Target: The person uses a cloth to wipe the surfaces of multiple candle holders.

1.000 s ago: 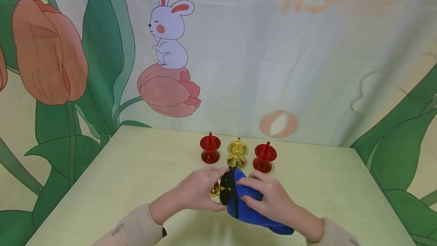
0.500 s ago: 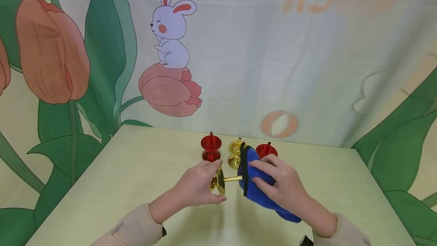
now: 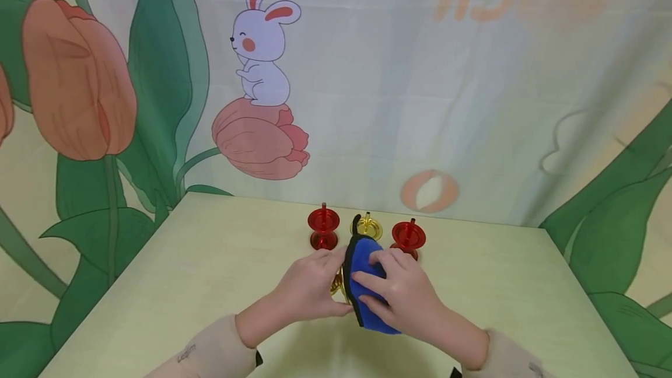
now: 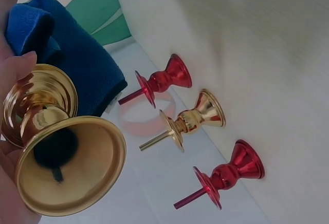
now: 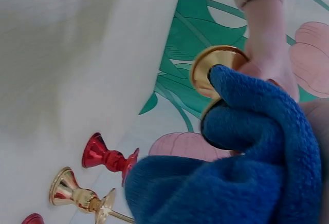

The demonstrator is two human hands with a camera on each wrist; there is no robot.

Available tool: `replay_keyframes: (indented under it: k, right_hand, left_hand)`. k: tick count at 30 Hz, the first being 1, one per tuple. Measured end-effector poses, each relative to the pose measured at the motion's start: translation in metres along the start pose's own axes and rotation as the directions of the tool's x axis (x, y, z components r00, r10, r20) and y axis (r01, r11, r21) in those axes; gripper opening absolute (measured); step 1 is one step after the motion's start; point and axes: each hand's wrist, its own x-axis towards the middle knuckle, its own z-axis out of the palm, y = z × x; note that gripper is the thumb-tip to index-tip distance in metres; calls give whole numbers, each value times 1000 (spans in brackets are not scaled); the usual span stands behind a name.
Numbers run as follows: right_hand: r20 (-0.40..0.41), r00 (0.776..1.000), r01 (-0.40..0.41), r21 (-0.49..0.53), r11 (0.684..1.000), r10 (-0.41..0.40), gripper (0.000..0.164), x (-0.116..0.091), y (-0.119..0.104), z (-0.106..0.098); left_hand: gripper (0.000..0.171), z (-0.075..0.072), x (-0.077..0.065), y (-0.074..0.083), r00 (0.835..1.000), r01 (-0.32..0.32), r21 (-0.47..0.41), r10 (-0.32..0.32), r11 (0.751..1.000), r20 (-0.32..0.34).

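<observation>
My left hand (image 3: 310, 286) grips a shiny gold candle holder (image 4: 95, 170), tipped on its side above the table. In the left wrist view its hollow flared base faces the camera. My right hand (image 3: 412, 293) holds a blue cloth (image 3: 364, 249) with black edging, pressed against the holder's dish end. The dish and its spike are mostly hidden by the cloth in the head view. Fingers of the right hand are spread over the cloth, and its folds bunch up in the right wrist view.
Behind the hands, a red candle holder (image 3: 324, 221), a gold candle holder (image 3: 374, 228) and another red candle holder (image 3: 408, 234) stand upright in a row on the pale table (image 3: 220, 238). A printed curtain (image 3: 357, 74) with a rabbit and tulips hangs behind the table.
The right hand drew the cloth off to the right, baring the gold holder's spike, then brought it back left onto the dish. The left hand has kept its grip, nearly in place.
</observation>
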Motion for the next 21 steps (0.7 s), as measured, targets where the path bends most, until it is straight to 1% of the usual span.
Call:
replay_keyframes:
  k: [3, 6, 8, 10, 12, 14, 15, 17, 19, 20, 21]
  right_hand:
    - [18, 1000, 12, -21, 1000, -11, 34, -1, 0, 4]
    - [32, 999, 9, -40, 999, -7, 37, 0, -1, 6]
    - [40, 999, -2, -55, 998, 5, 37, 1, -1, 6]
    - [48, 999, -13, -59, 998, 15, 34, 2, -2, 6]
    - [71, 997, -33, -49, 998, 37, 32, 2, -2, 7]
    - [112, 991, -68, -21, 997, 70, 31, 2, -2, 7]
    - [137, 987, -85, -3, 996, 85, 31, 1, -2, 7]
    - [181, 977, -116, 26, 993, 109, 31, 1, -1, 7]
    - [208, 971, -132, 46, 990, 119, 30, 1, -1, 7]
    - [213, 970, -129, 49, 990, 116, 29, 1, 0, 7]
    - [211, 971, -123, 48, 991, 110, 28, 0, 0, 7]
  left_hand:
    - [91, -1, 0, -1, 1000, 7, 23, -7, 1000, -22]
    - [92, -1, -1, -1, 999, -5, 47, 7, 999, -45]
    - [93, 0, -1, -1, 997, -35, 68, 39, 997, -64]
    - [92, 2, -2, -1, 992, -81, 88, 88, 993, -85]
    - [90, 4, -2, -1, 982, -137, 119, 150, 983, -115]
    - [89, 7, -3, -1, 968, -184, 155, 207, 971, -145]
    - [88, 8, -3, -1, 960, -202, 169, 230, 965, -160]
    - [87, 10, -3, -2, 950, -223, 179, 255, 958, -181]
    - [90, 10, -4, -2, 955, -217, 166, 245, 962, -168]
    - [91, 9, -4, -3, 961, -210, 152, 232, 966, -147]
    - [93, 7, -4, -3, 971, -199, 129, 213, 972, -109]
